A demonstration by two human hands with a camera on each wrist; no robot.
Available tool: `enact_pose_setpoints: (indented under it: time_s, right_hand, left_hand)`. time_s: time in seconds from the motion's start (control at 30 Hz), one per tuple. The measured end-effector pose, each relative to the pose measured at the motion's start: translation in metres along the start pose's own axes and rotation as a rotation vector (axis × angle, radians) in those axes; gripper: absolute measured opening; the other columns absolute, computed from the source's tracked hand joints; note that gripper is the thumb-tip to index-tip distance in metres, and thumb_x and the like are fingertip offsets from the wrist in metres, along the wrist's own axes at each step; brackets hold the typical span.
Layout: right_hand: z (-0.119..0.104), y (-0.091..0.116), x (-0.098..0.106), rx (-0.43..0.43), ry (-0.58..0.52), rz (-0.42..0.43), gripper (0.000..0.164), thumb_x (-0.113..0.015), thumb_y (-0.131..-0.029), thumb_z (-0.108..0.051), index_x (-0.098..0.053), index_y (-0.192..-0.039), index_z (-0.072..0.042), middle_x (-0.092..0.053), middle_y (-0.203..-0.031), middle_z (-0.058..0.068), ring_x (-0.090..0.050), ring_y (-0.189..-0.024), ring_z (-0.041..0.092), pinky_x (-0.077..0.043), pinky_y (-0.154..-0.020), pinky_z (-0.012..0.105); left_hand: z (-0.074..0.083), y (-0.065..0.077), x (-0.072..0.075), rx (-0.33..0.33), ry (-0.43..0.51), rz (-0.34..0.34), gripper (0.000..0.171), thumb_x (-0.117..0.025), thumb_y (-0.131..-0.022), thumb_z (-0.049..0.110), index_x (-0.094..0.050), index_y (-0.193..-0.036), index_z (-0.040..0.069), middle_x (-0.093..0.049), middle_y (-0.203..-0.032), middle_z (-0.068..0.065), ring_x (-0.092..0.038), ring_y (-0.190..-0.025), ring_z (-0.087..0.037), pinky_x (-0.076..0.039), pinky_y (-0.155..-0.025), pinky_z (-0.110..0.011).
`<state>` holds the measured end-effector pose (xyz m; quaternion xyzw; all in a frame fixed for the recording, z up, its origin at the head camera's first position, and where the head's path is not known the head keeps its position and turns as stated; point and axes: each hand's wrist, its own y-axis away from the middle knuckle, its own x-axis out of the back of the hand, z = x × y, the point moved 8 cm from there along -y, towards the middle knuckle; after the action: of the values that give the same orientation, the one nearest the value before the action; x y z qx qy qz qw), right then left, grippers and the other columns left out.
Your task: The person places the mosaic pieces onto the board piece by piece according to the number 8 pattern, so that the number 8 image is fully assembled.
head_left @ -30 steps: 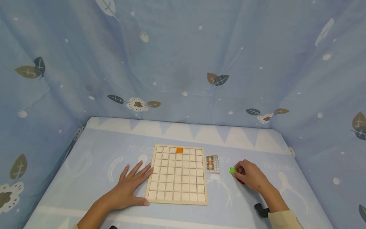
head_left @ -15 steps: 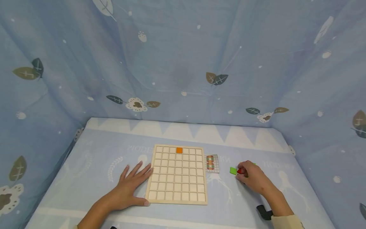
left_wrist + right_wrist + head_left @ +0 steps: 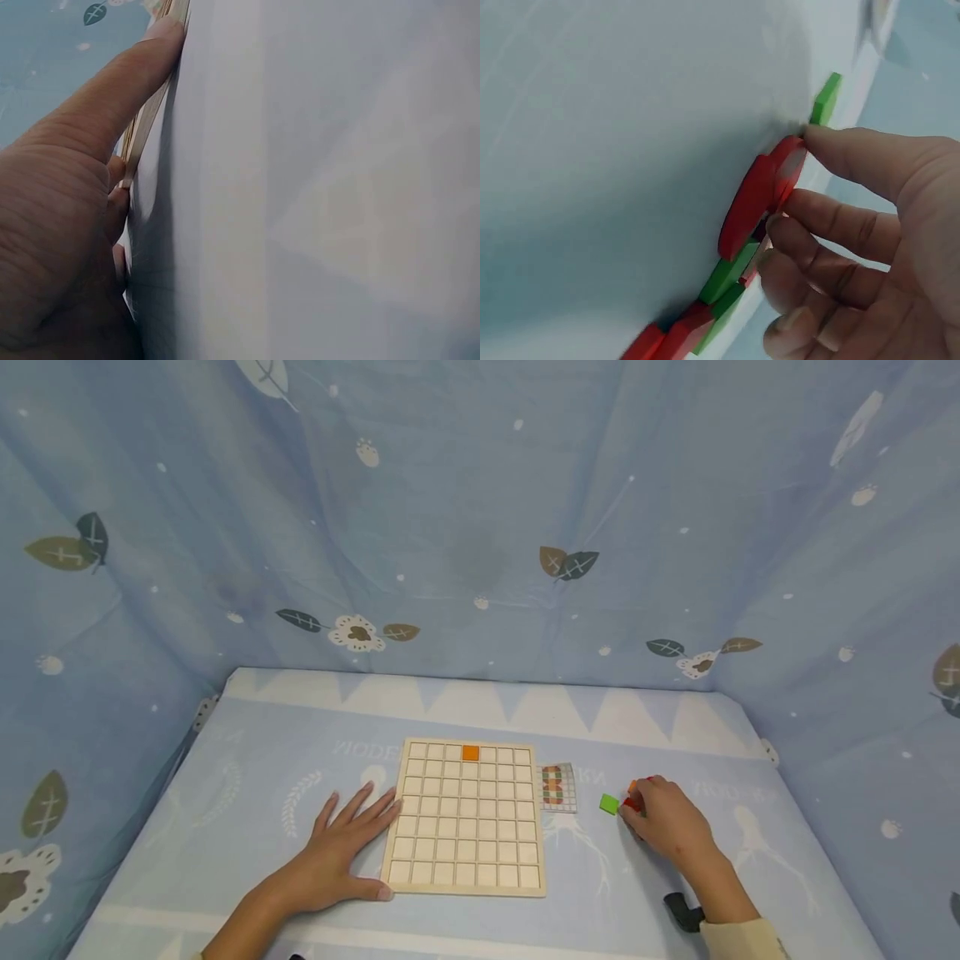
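A pale wooden grid board lies flat, with one orange square tile in its top row. My left hand rests spread at the board's left side, fingertips at its edge and thumb on the near left corner. To the right of the board, my right hand is over a small heap of coloured pieces. Its thumb and forefinger pinch a red rounded piece. Another red piece and green pieces lie against it. A bright green square tile lies just left of the fingertips. The hand partly hides the heap.
A small printed pattern card lies at the board's right edge. A black device sits at my right wrist. Leaf-printed blue cloth hangs behind and at both sides of the cloth-covered table.
My right hand has shifted slightly right from the green tile, among the heaped pieces, where orange now shows beyond the fingertips. The left hand and board have stayed in place.
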<state>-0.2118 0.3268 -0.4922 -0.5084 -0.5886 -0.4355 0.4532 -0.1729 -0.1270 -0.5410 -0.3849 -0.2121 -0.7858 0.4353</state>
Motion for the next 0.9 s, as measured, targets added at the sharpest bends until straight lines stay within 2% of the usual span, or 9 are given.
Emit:
enact_pose_setpoints:
  time_s: [0.07, 0.13, 0.23, 0.3, 0.4, 0.47, 0.6, 0.73, 0.9]
  right_hand:
    - [-0.005, -0.001, 0.001, 0.021, 0.060, 0.027, 0.024, -0.080, -0.090, -0.018, -0.071, -0.101, 0.001, -0.062, -0.090, 0.008, -0.058, -0.080, 0.024, -0.053, -0.067, 0.042]
    - [-0.009, -0.002, 0.001, 0.045, 0.104, 0.051, 0.017, -0.076, -0.091, -0.015, -0.069, -0.089, 0.000, -0.057, -0.081, 0.007, -0.053, -0.072, 0.023, -0.050, -0.062, 0.039]
    - [-0.011, -0.003, 0.002, 0.061, 0.120, 0.079, 0.019, -0.068, -0.095, -0.011, -0.064, -0.078, -0.004, -0.053, -0.073, 0.005, -0.049, -0.064, 0.021, -0.048, -0.058, 0.038]
    - [-0.007, -0.003, 0.002, 0.041, 0.100, 0.072, 0.023, -0.061, -0.098, -0.009, -0.063, -0.075, -0.005, -0.053, -0.073, 0.006, -0.049, -0.063, 0.020, -0.048, -0.059, 0.039]
    - [0.001, -0.001, 0.004, -0.003, 0.047, 0.056, 0.021, -0.058, -0.101, -0.009, -0.067, -0.083, -0.002, -0.060, -0.080, 0.007, -0.053, -0.065, 0.020, -0.052, -0.062, 0.042]
    - [0.004, 0.000, 0.008, -0.024, 0.002, 0.049, 0.019, -0.059, -0.101, -0.010, -0.068, -0.086, -0.001, -0.062, -0.083, 0.007, -0.054, -0.066, 0.020, -0.052, -0.062, 0.041]
    - [0.002, -0.002, 0.021, -0.024, -0.113, 0.097, 0.014, -0.065, -0.100, -0.010, -0.070, -0.091, -0.001, -0.063, -0.082, 0.005, -0.056, -0.069, 0.019, -0.052, -0.061, 0.038]
    - [-0.018, -0.018, 0.031, 0.041, -0.217, 0.158, 0.010, -0.070, -0.099, -0.010, -0.073, -0.099, -0.001, -0.068, -0.087, 0.005, -0.059, -0.074, 0.018, -0.057, -0.068, 0.038]
    - [-0.064, -0.048, 0.030, 0.167, -0.289, 0.135, 0.010, -0.071, -0.100, -0.013, -0.075, -0.102, -0.004, -0.067, -0.088, 0.000, -0.056, -0.073, 0.015, -0.055, -0.067, 0.034]
  left_hand:
    - [0.000, 0.000, 0.000, -0.003, -0.004, 0.005, 0.114, -0.079, -0.073, 0.074, -0.034, -0.166, 0.023, -0.022, -0.173, 0.004, -0.006, -0.160, -0.038, 0.009, -0.119, -0.068]
    - [0.000, 0.000, 0.001, -0.007, -0.007, 0.010, 0.114, -0.079, -0.074, 0.074, -0.034, -0.165, 0.022, -0.022, -0.173, 0.004, -0.006, -0.160, -0.038, 0.009, -0.119, -0.069]
    - [0.000, 0.001, 0.001, -0.012, -0.010, 0.010, 0.114, -0.079, -0.074, 0.073, -0.034, -0.166, 0.022, -0.022, -0.173, 0.003, -0.006, -0.160, -0.039, 0.009, -0.119, -0.069]
    - [0.001, 0.000, 0.001, -0.014, -0.009, 0.009, 0.114, -0.079, -0.074, 0.073, -0.034, -0.166, 0.022, -0.022, -0.173, 0.002, -0.006, -0.160, -0.039, 0.009, -0.119, -0.069]
    - [0.003, 0.000, 0.002, -0.014, -0.007, 0.007, 0.114, -0.080, -0.074, 0.072, -0.035, -0.165, 0.021, -0.023, -0.173, 0.001, -0.006, -0.159, -0.040, 0.009, -0.119, -0.070]
    - [0.003, 0.000, 0.002, -0.014, -0.005, 0.006, 0.114, -0.080, -0.074, 0.071, -0.035, -0.165, 0.021, -0.023, -0.173, 0.000, -0.006, -0.159, -0.041, 0.009, -0.119, -0.071]
    - [0.004, 0.001, 0.003, -0.017, -0.004, 0.003, 0.114, -0.081, -0.074, 0.070, -0.035, -0.165, 0.020, -0.023, -0.173, -0.001, -0.007, -0.159, -0.041, 0.009, -0.118, -0.071]
    - [0.003, 0.001, 0.003, -0.015, -0.004, 0.000, 0.114, -0.081, -0.074, 0.070, -0.035, -0.165, 0.020, -0.023, -0.173, 0.000, -0.006, -0.159, -0.041, 0.009, -0.118, -0.071]
    - [0.001, 0.000, 0.001, -0.003, 0.001, -0.009, 0.114, -0.081, -0.074, 0.071, -0.034, -0.166, 0.022, -0.022, -0.173, 0.002, -0.005, -0.160, -0.039, 0.010, -0.118, -0.070]
